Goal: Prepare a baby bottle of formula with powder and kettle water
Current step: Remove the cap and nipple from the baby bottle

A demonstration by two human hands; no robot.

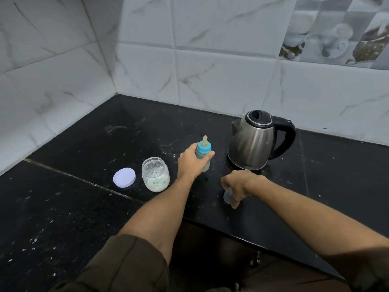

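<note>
No legible text anywhere.

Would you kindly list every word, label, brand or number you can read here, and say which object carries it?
No text here can be read.
Kettle: a small print near its base, too small and blurred to read.
Powder jar: faint marks on the lower wall, not legible as text.
Baby bottle, jar lid, small clear cap: no visible lettering.
</note>
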